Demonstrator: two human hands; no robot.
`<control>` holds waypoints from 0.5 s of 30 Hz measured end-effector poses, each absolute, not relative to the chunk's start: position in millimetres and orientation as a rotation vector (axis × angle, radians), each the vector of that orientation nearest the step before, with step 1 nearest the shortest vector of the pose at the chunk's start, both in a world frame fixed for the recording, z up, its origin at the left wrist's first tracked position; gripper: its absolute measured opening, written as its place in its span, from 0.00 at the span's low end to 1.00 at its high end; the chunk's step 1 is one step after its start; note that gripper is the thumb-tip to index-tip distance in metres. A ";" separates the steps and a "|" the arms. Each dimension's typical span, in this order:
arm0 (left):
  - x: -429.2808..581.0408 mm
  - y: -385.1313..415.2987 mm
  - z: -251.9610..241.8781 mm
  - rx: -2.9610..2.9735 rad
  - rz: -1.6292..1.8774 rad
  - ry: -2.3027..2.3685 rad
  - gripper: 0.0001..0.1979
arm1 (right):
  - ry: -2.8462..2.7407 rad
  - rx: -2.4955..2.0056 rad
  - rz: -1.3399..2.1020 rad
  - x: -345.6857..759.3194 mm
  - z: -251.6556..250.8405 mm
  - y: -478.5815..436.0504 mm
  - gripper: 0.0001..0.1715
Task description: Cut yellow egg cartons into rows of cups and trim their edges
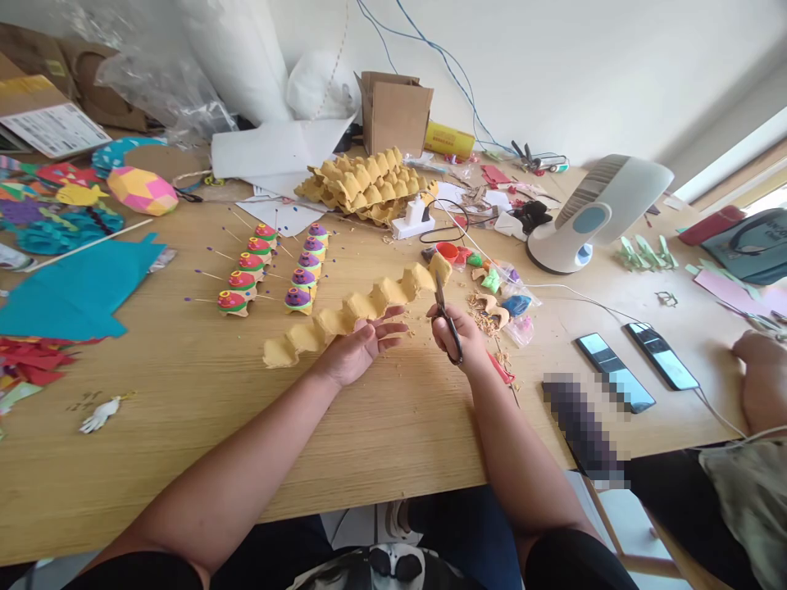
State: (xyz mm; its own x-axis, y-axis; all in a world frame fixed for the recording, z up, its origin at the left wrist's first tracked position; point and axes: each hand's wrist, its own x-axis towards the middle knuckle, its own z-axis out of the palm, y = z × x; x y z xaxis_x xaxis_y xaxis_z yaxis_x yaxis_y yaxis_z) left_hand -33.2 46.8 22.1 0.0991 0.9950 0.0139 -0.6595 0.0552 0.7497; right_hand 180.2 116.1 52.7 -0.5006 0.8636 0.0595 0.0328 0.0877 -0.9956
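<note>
A long strip of yellow egg-carton cups [344, 315] stretches across the middle of the wooden table [184, 442]. My left hand [360, 348] grips the strip from below, near its middle. My right hand [458, 336] holds black-handled scissors [443, 315], blades pointing up at the strip's far right end. Small cardboard scraps lie around both hands.
Two rows of painted carton cups with pins [276, 270] stand to the left, a stack of egg trays [362, 184] behind. A white fan [590, 217], two phones [636, 369], coloured paper [74, 287] and a cardboard box [393, 111] surround them. Another person's hand [759, 377] rests at right.
</note>
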 end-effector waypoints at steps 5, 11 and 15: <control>-27.3 46.4 21.8 0.656 1.476 0.674 0.35 | -1.740 -0.821 1.575 180.5 47.6 118.1 0.28; -22.2 46.8 21.8 0.618 1.536 0.702 0.40 | -1.833 -0.814 1.584 178.8 53.3 114.4 0.26; -20.6 48.5 21.1 0.593 1.544 0.771 0.37 | -1.861 -0.850 1.583 175.8 56.0 112.0 0.25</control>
